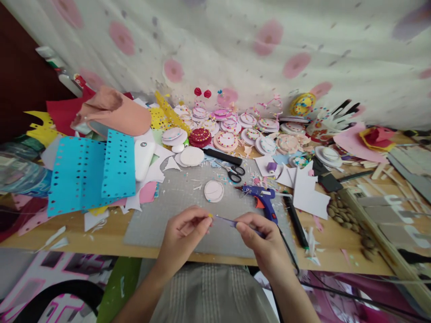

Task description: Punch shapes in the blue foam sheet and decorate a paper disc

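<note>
My left hand is closed in a pinch on a tiny yellow piece at its fingertips. In my right hand is a slim, bluish-purple pointed tool, its tip close to the yellow piece; its exact kind is unclear. Both hands are above the front part of a grey cutting mat. Just beyond them lies a small round white disc with a few coloured specks along its rim. A blue glue gun with an orange trigger rests beside my right hand.
Black-handled scissors lie behind the disc. Several decorated foam hats crowd the back. Blue punched sheets and a peach cap fill the left. White scraps, a black-handled cutter and a beige tray are right.
</note>
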Tool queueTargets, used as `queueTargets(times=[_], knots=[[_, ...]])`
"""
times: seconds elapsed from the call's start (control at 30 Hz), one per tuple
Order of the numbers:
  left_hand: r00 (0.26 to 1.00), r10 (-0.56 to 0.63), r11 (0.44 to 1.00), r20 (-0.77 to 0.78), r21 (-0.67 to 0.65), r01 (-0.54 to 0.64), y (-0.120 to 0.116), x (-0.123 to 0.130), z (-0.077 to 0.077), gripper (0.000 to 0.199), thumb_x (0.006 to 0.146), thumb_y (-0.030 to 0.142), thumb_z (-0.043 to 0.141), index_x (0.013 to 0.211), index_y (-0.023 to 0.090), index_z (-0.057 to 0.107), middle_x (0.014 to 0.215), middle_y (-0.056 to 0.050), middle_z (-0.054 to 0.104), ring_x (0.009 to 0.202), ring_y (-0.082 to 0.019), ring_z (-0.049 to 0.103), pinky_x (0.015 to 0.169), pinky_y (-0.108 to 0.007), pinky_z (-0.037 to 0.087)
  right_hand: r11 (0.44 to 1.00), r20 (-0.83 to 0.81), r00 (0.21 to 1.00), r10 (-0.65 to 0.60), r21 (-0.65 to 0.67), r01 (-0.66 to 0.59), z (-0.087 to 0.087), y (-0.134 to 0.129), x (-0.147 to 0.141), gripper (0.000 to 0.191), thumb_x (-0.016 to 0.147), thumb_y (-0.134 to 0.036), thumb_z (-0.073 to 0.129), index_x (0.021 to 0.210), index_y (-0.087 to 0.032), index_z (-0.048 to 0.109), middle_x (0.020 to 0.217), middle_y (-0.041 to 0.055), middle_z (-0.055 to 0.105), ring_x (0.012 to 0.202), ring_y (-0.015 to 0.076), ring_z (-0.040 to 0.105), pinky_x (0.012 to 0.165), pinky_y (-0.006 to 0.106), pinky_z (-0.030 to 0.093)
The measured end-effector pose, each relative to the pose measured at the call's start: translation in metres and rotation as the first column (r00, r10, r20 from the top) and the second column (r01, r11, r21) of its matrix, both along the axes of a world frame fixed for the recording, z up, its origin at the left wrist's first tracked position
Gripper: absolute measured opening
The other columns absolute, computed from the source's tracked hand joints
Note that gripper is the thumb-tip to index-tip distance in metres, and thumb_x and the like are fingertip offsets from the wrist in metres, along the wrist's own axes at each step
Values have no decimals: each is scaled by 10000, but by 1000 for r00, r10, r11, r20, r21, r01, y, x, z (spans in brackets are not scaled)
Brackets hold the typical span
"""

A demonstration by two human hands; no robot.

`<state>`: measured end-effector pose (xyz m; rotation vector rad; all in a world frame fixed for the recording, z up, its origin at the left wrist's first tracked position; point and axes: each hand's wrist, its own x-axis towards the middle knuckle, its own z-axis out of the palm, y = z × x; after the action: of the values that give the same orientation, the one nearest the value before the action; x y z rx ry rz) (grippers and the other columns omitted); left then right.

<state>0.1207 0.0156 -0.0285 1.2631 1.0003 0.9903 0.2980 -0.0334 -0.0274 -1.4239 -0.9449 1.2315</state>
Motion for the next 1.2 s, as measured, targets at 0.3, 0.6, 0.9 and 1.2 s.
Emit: queueTargets(times=[0.3,0.6,0.9,1.2], knots=[[999,-52,997,-15,-53,51,2,-3,-10,218,857,282,532,675,175,589,649,-11,582,586,-116,516,547,-219,453,999,-317,948,0,39,13,-16,0,-12,260,909,-482,528,993,-239,486,612,-70,421,475,78,293,447,200,221],[953,-131,987,-273,57,152,4,-6,-26,274,938,344,438,726,193,521,634,24,471,595,-123,456,550,-218,377,986,-217,973,83,-123,-111,-35,14,-34,373,789,-525,671,919,-178,626,513,-102,256,441,61,161,422,227,135],[933,-143,977,-329,104,187,5,-11,-34,276,948,324,443,766,183,594,700,-1,573,672,-140,534,629,-231,412,987,-151,986,73,-130,-93,-44,20,-36,328,809,-508,652,790,-185,601,521,-92,279,453,68,192,441,229,173],[936,-183,982,-300,-13,188,10,-12,-46,301,932,387,464,758,185,603,670,7,531,644,-142,501,594,-231,399,986,-73,990,117,-107,-125,-39,26,-35,328,824,-504,625,818,-177,604,595,-60,383,512,83,250,458,226,200]])
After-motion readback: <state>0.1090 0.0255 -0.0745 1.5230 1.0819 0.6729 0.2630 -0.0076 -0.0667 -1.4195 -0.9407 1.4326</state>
